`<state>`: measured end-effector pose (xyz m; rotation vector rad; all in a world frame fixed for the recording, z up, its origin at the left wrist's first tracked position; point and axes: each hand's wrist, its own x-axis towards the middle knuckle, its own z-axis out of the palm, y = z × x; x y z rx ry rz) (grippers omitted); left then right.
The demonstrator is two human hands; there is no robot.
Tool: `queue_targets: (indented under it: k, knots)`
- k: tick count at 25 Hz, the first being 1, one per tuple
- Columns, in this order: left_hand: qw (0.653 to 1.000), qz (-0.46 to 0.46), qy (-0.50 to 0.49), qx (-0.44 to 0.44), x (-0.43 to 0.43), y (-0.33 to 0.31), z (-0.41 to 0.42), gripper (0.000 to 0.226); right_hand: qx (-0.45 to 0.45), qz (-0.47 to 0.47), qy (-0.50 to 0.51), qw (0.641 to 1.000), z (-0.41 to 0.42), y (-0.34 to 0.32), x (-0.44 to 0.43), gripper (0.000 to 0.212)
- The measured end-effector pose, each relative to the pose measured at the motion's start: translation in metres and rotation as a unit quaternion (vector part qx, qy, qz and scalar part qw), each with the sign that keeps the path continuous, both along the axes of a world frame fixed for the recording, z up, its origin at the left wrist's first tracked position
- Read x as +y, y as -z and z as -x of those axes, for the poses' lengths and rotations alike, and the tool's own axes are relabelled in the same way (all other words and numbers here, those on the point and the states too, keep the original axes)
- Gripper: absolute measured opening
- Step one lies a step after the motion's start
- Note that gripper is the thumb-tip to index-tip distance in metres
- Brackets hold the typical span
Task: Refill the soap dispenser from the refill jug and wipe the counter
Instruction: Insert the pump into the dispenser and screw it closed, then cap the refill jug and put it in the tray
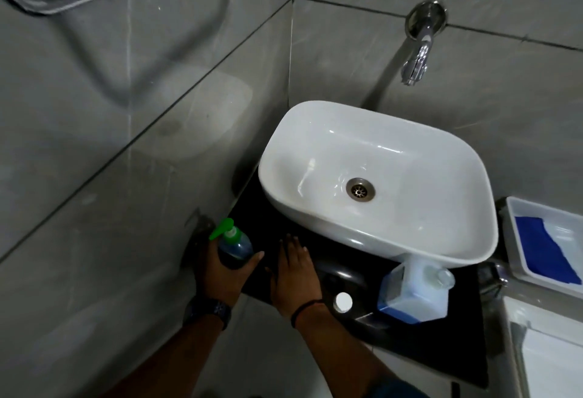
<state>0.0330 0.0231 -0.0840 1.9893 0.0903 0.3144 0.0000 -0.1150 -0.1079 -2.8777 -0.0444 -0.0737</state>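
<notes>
My left hand is wrapped around a small soap dispenser with a green pump head and blue liquid, at the left end of the black counter. My right hand lies flat and empty on the counter just right of it, fingers spread. The translucent refill jug with blue liquid in its bottom stands uncapped at the counter's right, under the basin's rim. Its white cap lies on the counter between my right hand and the jug.
A white basin fills most of the counter, with a chrome wall tap above it. A white tray holding a blue cloth sits at the right edge. Grey tiled walls close in on the left and behind.
</notes>
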Motion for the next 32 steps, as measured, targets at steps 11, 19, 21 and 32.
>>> queue_targets:
  k: [11,19,21,32]
  knots:
    - [0.999,-0.004,-0.002,-0.054,0.003,-0.073,0.019,0.111,-0.118,-0.154,-0.002,0.981,0.009,-0.086,-0.023,0.048]
    - [0.961,-0.159,0.122,-0.188,-0.077,-0.135,0.047,0.046,-0.334,-0.239,0.133,0.902,0.056,-0.184,-0.115,0.023]
    - [0.961,-0.161,0.216,-0.067,-0.101,-0.109,0.060,0.042,-0.328,-0.245,0.178,0.895,0.075,-0.178,-0.147,0.024]
    - [0.858,-0.370,0.324,0.146,-0.142,-0.013,0.069,0.027,-0.033,-0.395,0.188,0.899,0.124,-0.090,-0.200,0.089]
